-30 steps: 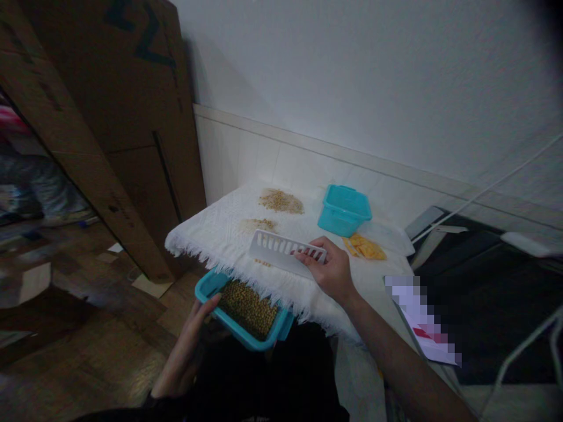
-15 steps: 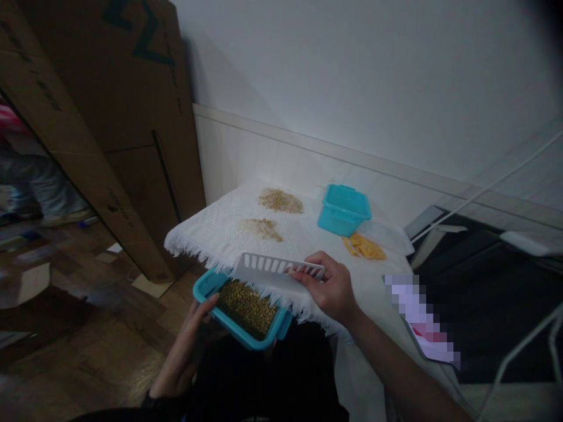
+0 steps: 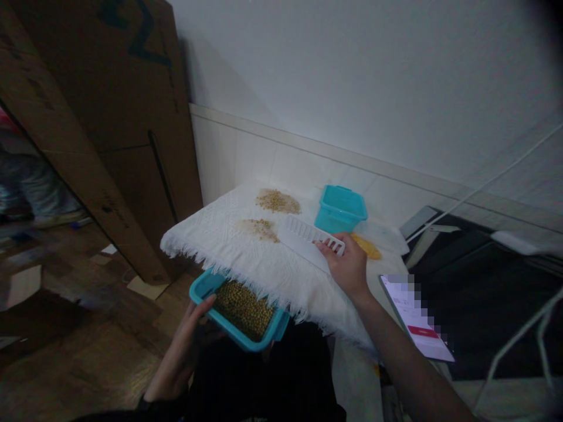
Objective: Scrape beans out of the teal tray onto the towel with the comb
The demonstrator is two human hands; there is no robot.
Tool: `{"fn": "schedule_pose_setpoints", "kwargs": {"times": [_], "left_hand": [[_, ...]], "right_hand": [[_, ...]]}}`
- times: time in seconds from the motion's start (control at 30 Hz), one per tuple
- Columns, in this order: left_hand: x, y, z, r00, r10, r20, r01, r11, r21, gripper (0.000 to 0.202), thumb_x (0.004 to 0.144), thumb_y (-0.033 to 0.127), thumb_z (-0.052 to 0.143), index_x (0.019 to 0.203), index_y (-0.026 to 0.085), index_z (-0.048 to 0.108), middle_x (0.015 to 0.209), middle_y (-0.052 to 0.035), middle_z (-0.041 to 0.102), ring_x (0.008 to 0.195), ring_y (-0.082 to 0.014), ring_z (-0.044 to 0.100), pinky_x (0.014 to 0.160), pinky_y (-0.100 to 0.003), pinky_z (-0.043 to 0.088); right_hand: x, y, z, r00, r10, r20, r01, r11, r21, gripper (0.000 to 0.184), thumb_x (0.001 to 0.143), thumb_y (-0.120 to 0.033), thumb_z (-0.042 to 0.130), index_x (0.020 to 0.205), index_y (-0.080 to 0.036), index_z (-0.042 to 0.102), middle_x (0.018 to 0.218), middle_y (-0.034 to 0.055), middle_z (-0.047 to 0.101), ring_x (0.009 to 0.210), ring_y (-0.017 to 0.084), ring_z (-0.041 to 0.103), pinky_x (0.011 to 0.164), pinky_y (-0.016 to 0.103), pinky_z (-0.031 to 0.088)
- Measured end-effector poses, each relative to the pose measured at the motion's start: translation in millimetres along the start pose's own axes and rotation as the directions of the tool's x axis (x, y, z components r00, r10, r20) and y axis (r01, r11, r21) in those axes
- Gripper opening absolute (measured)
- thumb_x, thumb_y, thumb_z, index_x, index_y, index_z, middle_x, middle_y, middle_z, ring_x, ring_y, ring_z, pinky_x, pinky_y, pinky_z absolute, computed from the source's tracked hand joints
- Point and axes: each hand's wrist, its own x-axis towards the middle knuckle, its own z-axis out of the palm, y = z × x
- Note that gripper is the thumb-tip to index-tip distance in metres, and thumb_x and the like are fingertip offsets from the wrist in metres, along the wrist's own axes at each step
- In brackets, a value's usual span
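My left hand (image 3: 188, 335) grips the left side of a teal plastic container (image 3: 235, 337), its thumb over the rim. Yellowish beans (image 3: 246, 309) fill much of this container, held just below the fringed table edge. In my right hand (image 3: 349, 266) is a flat white plastic scraper (image 3: 299, 241) with a row of slots along its upper edge. The scraper is low over the white cloth (image 3: 211, 225), just right of the nearer small pile of beans (image 3: 264, 228). Farther back lies another pile of beans (image 3: 277, 200).
A second teal container (image 3: 336, 217) stands at the back near the wall, a yellow item (image 3: 368, 246) beside it. A lit tablet (image 3: 417, 319) lies on the right. Tall cardboard boxes (image 3: 127, 117) rise on the left. A white cable (image 3: 475, 196) crosses the right side.
My right hand has moved the scraper from above the held container up and away over the cloth, toward the nearer bean pile. My left hand keeps the container in nearly the same place.
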Motion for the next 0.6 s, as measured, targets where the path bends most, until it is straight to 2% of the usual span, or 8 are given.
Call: {"fn": "schedule_pose_setpoints", "kwargs": {"times": [0.2,0.37,0.5,0.6], "left_hand": [[-0.6,0.5,0.7,1.000,-0.009,-0.003,0.009,1.000,0.008,0.075,0.081,0.055,0.094,0.148,0.032,0.069,0.117,-0.0076,0.078,0.087,-0.0279,0.083,0.073,-0.039,0.072],[-4.4,4.3,3.2,1.000,-0.020,-0.018,0.021,1.000,0.016,0.070,0.086,0.051,0.091,0.150,0.033,0.069,0.105,-0.0053,0.078,0.088,-0.0285,0.083,0.082,-0.043,0.073],[-6.3,5.9,4.5,0.999,-0.029,-0.037,0.030,0.999,0.026,0.066,0.089,0.049,0.089,0.150,0.034,0.070,0.116,-0.0059,0.080,0.087,-0.0260,0.083,0.085,-0.043,0.073],[-5.9,5.7,4.0,1.000,-0.015,-0.014,0.016,0.999,0.043,0.075,0.087,0.053,0.090,0.154,0.032,0.066,0.126,-0.0090,0.080,0.090,-0.0274,0.085,0.084,-0.045,0.074]], "right_hand": [[-4.2,-6.3,0.9,0.999,0.026,0.025,-0.028,0.998,0.060,0.043,0.082,-0.066,0.083,0.080,-0.027,0.064,0.068,-0.0002,0.070,0.061,0.022,0.062,0.059,0.033,0.051],[0.1,-6.9,2.4,0.999,0.027,0.026,-0.028,0.997,0.067,0.046,0.081,-0.069,0.083,0.078,-0.027,0.063,0.066,-0.0006,0.068,0.060,0.022,0.061,0.058,0.033,0.051],[-1.1,-7.4,4.2,0.998,0.021,0.054,-0.026,0.997,0.079,0.046,0.081,-0.068,0.084,0.079,-0.027,0.064,0.066,-0.0010,0.069,0.059,0.021,0.061,0.060,0.032,0.052],[-3.4,-8.6,4.2,0.997,0.019,0.071,-0.025,0.996,0.086,0.045,0.083,-0.066,0.084,0.079,-0.027,0.064,0.066,-0.0015,0.069,0.059,0.020,0.061,0.060,0.032,0.051]]}}
